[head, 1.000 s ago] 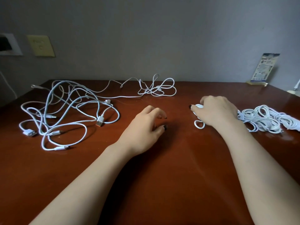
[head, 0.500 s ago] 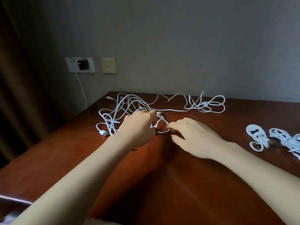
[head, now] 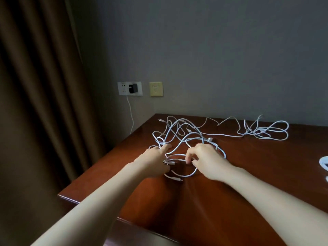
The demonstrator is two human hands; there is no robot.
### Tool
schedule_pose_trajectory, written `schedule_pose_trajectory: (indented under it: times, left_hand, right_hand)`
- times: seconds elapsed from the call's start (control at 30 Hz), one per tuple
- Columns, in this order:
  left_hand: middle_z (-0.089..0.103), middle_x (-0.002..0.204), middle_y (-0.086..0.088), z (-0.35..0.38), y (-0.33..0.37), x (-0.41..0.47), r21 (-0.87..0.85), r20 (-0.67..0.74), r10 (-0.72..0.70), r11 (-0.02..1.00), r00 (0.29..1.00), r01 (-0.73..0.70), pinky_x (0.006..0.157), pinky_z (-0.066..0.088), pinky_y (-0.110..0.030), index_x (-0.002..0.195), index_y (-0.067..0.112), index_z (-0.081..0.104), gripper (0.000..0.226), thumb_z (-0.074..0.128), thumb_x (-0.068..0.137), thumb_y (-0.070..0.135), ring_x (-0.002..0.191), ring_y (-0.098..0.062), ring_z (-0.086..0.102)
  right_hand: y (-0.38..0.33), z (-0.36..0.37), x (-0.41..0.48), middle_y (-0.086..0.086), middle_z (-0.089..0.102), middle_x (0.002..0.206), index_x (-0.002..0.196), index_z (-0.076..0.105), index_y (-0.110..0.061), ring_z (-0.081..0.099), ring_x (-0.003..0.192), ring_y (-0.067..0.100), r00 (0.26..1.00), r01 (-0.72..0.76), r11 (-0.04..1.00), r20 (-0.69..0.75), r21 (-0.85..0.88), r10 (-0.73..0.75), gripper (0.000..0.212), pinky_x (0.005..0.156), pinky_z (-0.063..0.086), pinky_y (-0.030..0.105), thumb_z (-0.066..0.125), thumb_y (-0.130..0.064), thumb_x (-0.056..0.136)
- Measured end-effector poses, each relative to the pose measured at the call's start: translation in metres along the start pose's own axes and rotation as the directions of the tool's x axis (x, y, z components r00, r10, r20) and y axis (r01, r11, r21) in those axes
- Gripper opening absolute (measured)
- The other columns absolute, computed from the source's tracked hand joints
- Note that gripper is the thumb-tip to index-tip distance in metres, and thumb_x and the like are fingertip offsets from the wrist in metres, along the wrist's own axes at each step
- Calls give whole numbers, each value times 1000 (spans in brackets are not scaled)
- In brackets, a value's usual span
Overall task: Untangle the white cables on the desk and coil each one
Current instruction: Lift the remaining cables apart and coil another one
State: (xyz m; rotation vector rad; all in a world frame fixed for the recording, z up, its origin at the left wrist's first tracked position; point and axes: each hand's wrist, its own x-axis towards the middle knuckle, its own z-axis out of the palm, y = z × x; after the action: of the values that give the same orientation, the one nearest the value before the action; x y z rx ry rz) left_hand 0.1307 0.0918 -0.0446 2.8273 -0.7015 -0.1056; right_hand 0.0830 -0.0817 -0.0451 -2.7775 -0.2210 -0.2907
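You are now working both hands into the tangle point(head: 179, 139) at the worktop's point(head: 248, 174) far left corner: your left hand point(head: 156, 157) is pinching strands, your right hand point(head: 204, 158) is gripping a loop, having left the coils point(head: 324, 163) at the right edge – the next cable is starting

Dim, even room light; no lamp in view. Soft glossy sheen on the desk point(head: 266, 174), strongest toward its far edge and right side; near edge darker. Both forearms throw broad, soft-edged shadows onto the wood beneath them. Curtain point(head: 35, 103) at left falls into deep brown shadow, folds barely separated. Wall point(head: 213, 50) flat grey, darkening into the upper corners. White cables point(head: 186, 132) are the brightest tones, slightly blown, fine detail smeared. Overall softness, mild motion blur at the left hand point(head: 156, 160) and right hand point(head: 205, 158). Wide-angle stretch enlarges the forearms at the bottom corners.
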Motion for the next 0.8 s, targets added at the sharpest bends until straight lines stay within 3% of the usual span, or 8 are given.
schedule_pose_trajectory:
  times: [0.1, 0.17, 0.23, 0.33, 0.43, 0.57, 0.7, 0.8]
  left_hand:
    - [45, 128, -10, 0, 1, 1, -21, -5, -12, 1000, 1000, 12, 98, 37, -34, 138, 20, 36, 55, 58, 88, 30, 121, -32, 40]
    - [47, 118, -7, 1, 2, 5, 24, -31, -3, 1000, 1000, 4, 100, 38, -39, 111, 20, 50, 29, 54, 89, 37, 118, -29, 39]
    - [48, 112, -4, -2, 7, 8, -6, -94, 17, 1000, 995, -18, 97, 38, -40, 97, 22, 50, 17, 47, 92, 38, 116, -28, 41]
    - [47, 112, -10, -15, 23, 6, -183, -244, 67, 977, 968, -113, 93, 39, -39, 114, 17, 56, 25, 38, 100, 26, 107, -30, 44]
    - [51, 104, -10, -37, 41, 2, -216, -446, 162, 935, 880, -282, 88, 40, -37, 100, 14, 62, 24, 38, 100, 17, 100, -29, 48]
    - [60, 84, -11, -68, 59, 4, -234, -505, 209, 901, 837, -366, 75, 45, -43, 88, 16, 51, 19, 36, 100, 17, 80, -30, 56]
    - [57, 76, -12, -87, 66, 7, -57, -537, 303, 918, 788, -392, 63, 43, -41, 96, 8, 47, 15, 36, 101, 16, 69, -35, 51]
    - [57, 77, -14, -95, 64, 7, -110, -534, 333, 884, 777, -454, 59, 38, -30, 100, 7, 48, 8, 42, 98, 12, 65, -28, 47]
  right_hand:
    - [-12, -26, -8, -15, 44, 77, 75, 60, -33, 48, 73, 7, 993, 81, 996, -93, 23, -79, 30, 69, 42, 24, 57, -5, 86]
    - [-20, -45, -14, -16, 45, 74, 76, 63, -32, 48, 75, 10, 982, 126, 992, -143, 3, -124, 27, 73, 43, 30, 58, -6, 84]
    - [-23, -64, -19, -16, 44, 73, 82, 65, -28, 47, 74, 10, 971, 166, 985, -170, -43, -171, 23, 72, 41, 30, 59, -6, 84]
    - [-25, -89, -27, -12, 47, 78, 85, 66, -26, 47, 73, 11, 941, 202, 976, -258, -86, -218, 20, 73, 43, 31, 59, -7, 86]
    - [-19, -107, -31, -10, 51, 82, 84, 63, -25, 48, 72, 12, 898, 209, 975, -379, -80, -223, 21, 71, 43, 31, 60, -4, 85]
    - [-9, -118, -34, -9, 54, 82, 85, 51, -28, 53, 69, 14, 855, 183, 983, -490, -21, -169, 28, 70, 48, 34, 60, -2, 84]
    - [-3, -117, -32, -8, 55, 83, 112, 43, -29, 61, 68, 18, 887, 129, 985, -458, 111, -64, 39, 73, 52, 36, 56, -2, 87]
    - [-1, -107, -24, -7, 53, 82, 133, 41, -24, 60, 68, 20, 932, 104, 972, -362, 210, -21, 55, 76, 52, 39, 55, 0, 86]
